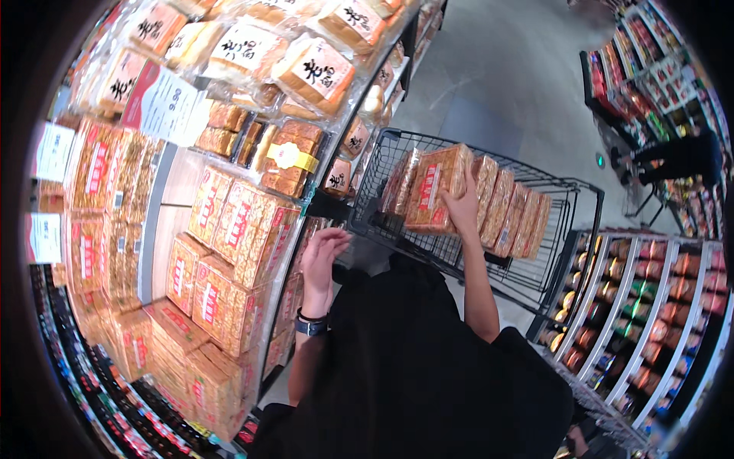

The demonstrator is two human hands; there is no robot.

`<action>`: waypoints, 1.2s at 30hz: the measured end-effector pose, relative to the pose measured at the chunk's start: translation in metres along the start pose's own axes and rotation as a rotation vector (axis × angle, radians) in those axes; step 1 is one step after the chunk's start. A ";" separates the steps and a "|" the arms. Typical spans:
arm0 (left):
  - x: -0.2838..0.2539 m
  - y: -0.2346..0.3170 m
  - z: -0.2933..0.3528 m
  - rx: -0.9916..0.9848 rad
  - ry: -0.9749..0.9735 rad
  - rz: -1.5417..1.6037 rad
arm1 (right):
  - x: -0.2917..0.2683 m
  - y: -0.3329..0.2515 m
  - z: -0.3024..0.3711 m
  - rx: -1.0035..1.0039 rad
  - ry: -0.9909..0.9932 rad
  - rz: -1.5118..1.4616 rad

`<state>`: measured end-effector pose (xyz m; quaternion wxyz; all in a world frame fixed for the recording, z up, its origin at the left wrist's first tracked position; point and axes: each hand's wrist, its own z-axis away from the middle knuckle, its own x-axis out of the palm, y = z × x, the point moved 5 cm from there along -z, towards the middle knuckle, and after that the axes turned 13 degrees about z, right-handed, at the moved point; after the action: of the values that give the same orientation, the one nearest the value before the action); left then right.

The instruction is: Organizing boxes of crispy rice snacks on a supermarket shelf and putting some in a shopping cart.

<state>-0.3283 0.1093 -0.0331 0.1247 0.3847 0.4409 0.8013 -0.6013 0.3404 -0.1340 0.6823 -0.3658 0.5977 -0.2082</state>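
My right hand (462,208) grips a clear-wrapped pack of golden snack cakes (433,195) with a red label, thumb across its front and fingers over its right side. This pack stands tilted in a black wire shopping cart (562,200). A row of similar packs (514,214) leans to its right, and another wrapped pack (400,183) stands at its left. Empty, my left hand (323,256) hangs between the cart and the shelf, its fingers loosely bent and apart from any goods. Its wrist wears a dark watch (311,327).
At left, a display shelf holds stacked snack-cake packs (229,294), bagged bread loaves (315,73), a clear box of pastries (290,157) and a price card (164,103). A shelf rack of packaged goods (634,306) stands at right. Another person (680,159) stands at far right.
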 end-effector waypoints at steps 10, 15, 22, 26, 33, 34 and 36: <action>0.021 -0.017 0.001 -0.238 -0.139 0.347 | -0.027 -0.137 0.070 0.081 -0.599 -0.860; 0.006 0.013 0.017 -0.063 -0.017 0.354 | -0.008 -0.196 0.094 0.066 -0.809 -0.895; -0.063 0.047 0.052 0.228 0.199 0.307 | 0.059 -0.257 0.132 0.060 -1.151 -0.917; -0.092 0.073 0.076 0.331 0.277 0.351 | 0.100 -0.290 0.150 -0.020 -1.227 -0.790; -0.137 0.108 0.109 0.506 0.269 0.558 | 0.178 -0.346 0.165 0.075 -1.293 -0.761; -0.148 0.105 0.111 0.494 0.278 0.549 | 0.190 -0.358 0.167 0.090 -1.326 -0.768; -0.160 0.107 0.115 0.488 0.287 0.555 | 0.216 -0.381 0.166 0.049 -1.361 -0.782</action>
<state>-0.1227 0.0312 0.0078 -0.2544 0.3916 0.5106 0.7220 -0.3398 -0.0198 0.0111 0.7837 -0.5815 -0.1288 -0.1763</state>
